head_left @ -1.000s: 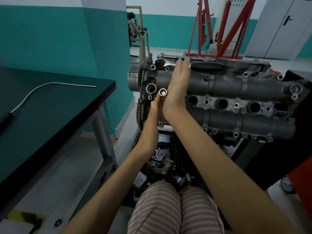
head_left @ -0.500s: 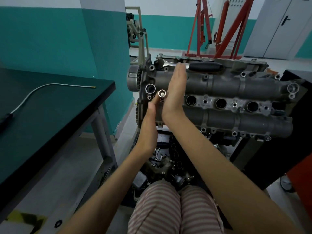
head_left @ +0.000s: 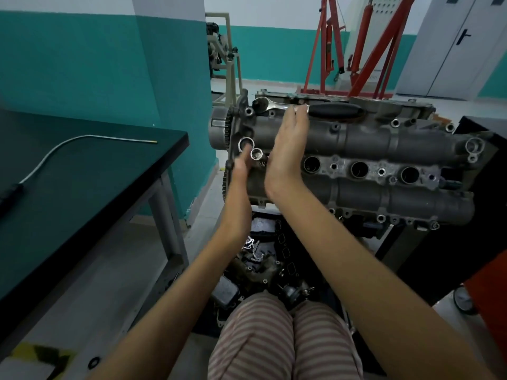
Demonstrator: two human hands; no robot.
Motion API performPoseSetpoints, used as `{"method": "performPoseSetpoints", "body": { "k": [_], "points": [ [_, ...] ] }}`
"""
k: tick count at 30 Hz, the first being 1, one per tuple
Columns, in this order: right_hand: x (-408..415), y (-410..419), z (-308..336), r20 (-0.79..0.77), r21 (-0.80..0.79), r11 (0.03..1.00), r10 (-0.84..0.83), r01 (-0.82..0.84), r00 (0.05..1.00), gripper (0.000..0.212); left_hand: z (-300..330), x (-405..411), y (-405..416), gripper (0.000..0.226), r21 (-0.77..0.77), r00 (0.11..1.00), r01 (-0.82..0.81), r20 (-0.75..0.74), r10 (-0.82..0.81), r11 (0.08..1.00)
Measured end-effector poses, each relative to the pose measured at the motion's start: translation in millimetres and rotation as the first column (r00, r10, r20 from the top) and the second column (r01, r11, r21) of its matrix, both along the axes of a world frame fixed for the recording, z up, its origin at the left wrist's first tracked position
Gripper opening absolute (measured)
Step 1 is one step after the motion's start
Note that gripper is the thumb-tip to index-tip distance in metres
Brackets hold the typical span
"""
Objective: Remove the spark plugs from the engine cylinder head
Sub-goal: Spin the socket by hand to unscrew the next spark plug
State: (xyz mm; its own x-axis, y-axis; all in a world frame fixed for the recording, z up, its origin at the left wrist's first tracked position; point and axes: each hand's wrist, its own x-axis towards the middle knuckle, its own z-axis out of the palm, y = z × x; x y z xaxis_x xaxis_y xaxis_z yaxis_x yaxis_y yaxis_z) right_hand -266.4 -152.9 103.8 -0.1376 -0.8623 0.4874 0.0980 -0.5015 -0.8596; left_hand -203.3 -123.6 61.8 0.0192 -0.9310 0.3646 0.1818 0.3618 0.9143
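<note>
The grey engine cylinder head [head_left: 370, 141] lies on a stand in front of me. A silver socket [head_left: 257, 154] sticks up out of the leftmost spark plug well. My left hand [head_left: 241, 164] and my right hand [head_left: 286, 145] stand flat on either side of it, palms facing, fingers straight, with the socket's shaft pressed between them. Three more plug wells [head_left: 312, 163] [head_left: 359, 169] [head_left: 409, 174] gape dark to the right; whether plugs sit inside is hidden. A ratchet wrench [head_left: 329, 108] with a black grip lies along the head's top edge, just beyond my right fingertips.
A dark workbench [head_left: 115, 171] with a thin bent metal wand [head_left: 82, 138] stands to the left. Loose engine parts and a chain [head_left: 255, 253] lie below the head, in front of my knees. A red engine crane [head_left: 356, 50] stands behind.
My left palm slid forward past the socket while my right palm drew back toward me, the socket staying between them. The view shifted slightly.
</note>
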Motion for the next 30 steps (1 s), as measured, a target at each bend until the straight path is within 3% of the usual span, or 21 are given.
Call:
{"method": "performPoseSetpoints", "body": {
  "k": [2,5,7,8,11,13,17,21,24,28,30],
  "points": [
    [9,10,-14,0.085,0.07,0.996,0.043,-0.049,0.995,0.046,22,3,-10,0.057,0.014,1.0,-0.022,0.0,0.022,1.0],
    [23,34,-42,-0.013,0.071,0.991,0.119,-0.117,0.993,0.054,40,2,-26,0.058,0.007,0.991,0.078,0.112,-0.079,0.997],
    [23,40,-29,0.053,0.108,0.994,0.021,-0.026,0.998,0.064,31,-1,-25,0.067,0.001,0.976,0.127,0.177,-0.125,0.992],
    [17,38,-21,0.103,0.11,0.993,0.024,-0.035,0.994,0.059,24,-3,-22,0.072,0.03,0.977,0.111,0.181,-0.115,0.993],
    [9,9,7,0.187,0.134,0.975,0.151,-0.177,0.971,0.048,-8,-3,-3,0.061,0.041,0.991,0.101,0.086,-0.104,0.994],
    [-2,-5,25,0.147,0.142,0.987,0.049,-0.07,0.988,0.056,-16,0,3,0.065,0.008,0.995,0.047,0.088,-0.047,0.999],
    [8,13,-8,0.243,0.171,0.966,0.148,-0.193,0.959,0.06,15,6,-18,0.058,0.026,0.999,0.029,0.02,-0.029,0.999],
    [20,32,-37,0.092,0.146,0.963,0.213,-0.225,0.973,0.068,31,-1,-26,0.058,0.042,0.988,0.141,0.053,-0.144,0.989],
    [10,15,-7,-0.016,0.116,0.983,0.143,-0.14,0.99,0.059,1,-4,-7,0.057,0.033,0.985,0.165,0.042,-0.166,0.986],
    [0,-5,22,0.186,0.165,0.981,0.07,-0.102,0.98,0.065,-9,-1,2,0.063,-0.012,0.998,0.052,0.035,-0.052,0.999],
    [4,8,4,0.137,0.191,0.979,0.042,-0.068,0.99,0.064,7,4,-11,0.062,0.017,1.0,0.016,0.004,-0.016,1.0]
  ]
}}
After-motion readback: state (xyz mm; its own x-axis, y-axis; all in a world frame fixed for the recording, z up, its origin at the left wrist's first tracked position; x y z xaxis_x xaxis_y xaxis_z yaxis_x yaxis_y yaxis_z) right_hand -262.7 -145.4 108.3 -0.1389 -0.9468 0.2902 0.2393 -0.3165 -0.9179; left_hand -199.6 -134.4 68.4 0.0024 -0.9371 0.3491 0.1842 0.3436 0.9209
